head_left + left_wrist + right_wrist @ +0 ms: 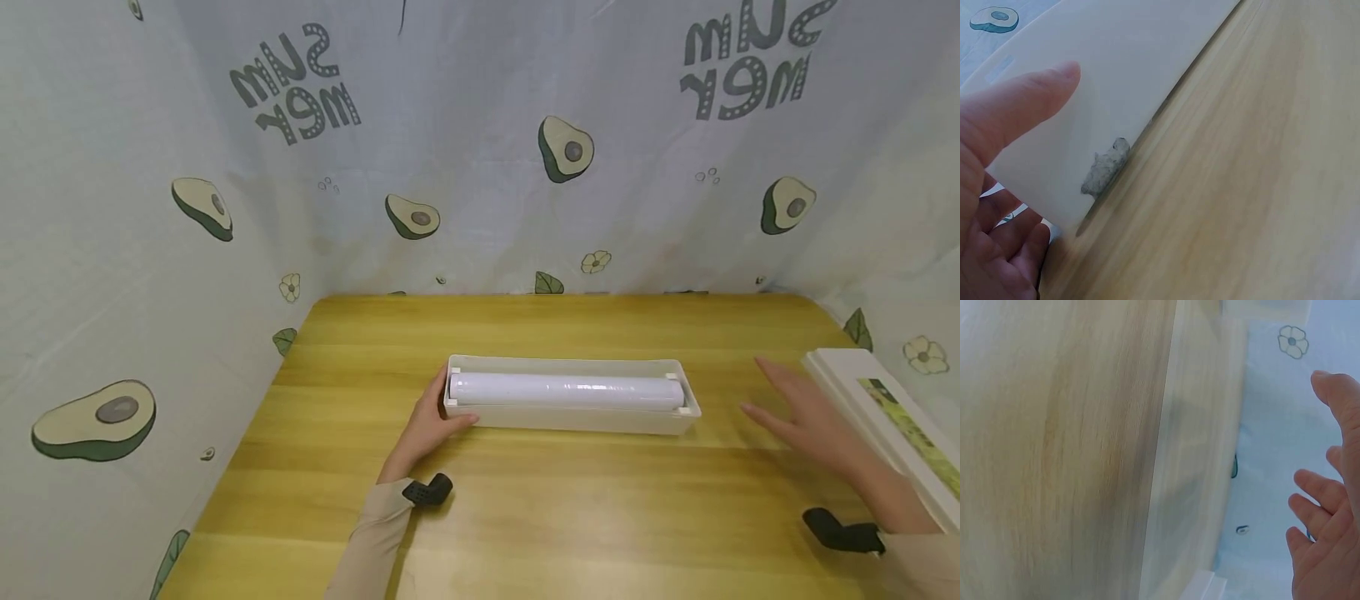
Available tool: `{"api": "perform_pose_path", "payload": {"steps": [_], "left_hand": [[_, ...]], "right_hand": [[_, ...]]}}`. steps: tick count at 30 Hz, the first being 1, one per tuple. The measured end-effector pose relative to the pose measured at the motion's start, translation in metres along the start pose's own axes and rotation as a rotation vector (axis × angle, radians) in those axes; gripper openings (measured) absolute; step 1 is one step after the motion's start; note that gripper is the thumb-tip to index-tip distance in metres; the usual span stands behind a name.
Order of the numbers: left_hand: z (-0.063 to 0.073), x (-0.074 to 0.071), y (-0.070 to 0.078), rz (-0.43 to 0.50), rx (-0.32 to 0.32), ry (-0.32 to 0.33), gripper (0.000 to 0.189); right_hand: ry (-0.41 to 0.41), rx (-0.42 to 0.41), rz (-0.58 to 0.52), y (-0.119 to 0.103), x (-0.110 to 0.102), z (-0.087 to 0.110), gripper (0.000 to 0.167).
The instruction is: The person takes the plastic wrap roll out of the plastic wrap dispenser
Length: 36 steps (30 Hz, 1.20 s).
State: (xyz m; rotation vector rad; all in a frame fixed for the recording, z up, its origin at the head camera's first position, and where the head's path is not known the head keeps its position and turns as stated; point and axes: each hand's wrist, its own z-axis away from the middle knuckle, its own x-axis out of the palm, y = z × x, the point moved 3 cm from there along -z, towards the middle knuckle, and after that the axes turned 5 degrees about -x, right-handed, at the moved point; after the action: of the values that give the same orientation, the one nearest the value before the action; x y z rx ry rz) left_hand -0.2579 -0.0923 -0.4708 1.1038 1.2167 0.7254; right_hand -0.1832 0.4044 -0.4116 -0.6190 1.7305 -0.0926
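A long white open-topped box [573,419] sits on the table, with a glossy roll of plastic wrap [562,390] lying lengthwise inside. My left hand [429,427] grips the box's left end, thumb over the front wall and fingers around the end. In the left wrist view, a crumpled grey patch [1107,167] clings to the box wall [1141,62] near its lower edge. My right hand [813,425] hovers with fingers apart and nothing in it, right of the box. Close beside it lies a white lid [840,364] with a green-and-yellow label [911,429].
The wood-grain table [570,508] ends at a back edge against a pale curtain [480,167] printed with avocados. Similar curtain hangs along the left and right sides. The lid lies slanted along the table's right edge.
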Motion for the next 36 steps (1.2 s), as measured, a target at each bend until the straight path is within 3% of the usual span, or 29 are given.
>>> {"api": "perform_pose_path", "payload": {"steps": [24, 36], "left_hand": [[-0.001, 0.0, -0.001, -0.023, -0.013, 0.006, 0.099], [-0.001, 0.0, -0.001, -0.01, 0.005, 0.01, 0.098]], "right_hand": [[-0.044, 0.043, -0.028, -0.017, 0.004, -0.014, 0.078], [-0.034, -0.004, -0.001, -0.028, 0.007, -0.019, 0.076]]}}
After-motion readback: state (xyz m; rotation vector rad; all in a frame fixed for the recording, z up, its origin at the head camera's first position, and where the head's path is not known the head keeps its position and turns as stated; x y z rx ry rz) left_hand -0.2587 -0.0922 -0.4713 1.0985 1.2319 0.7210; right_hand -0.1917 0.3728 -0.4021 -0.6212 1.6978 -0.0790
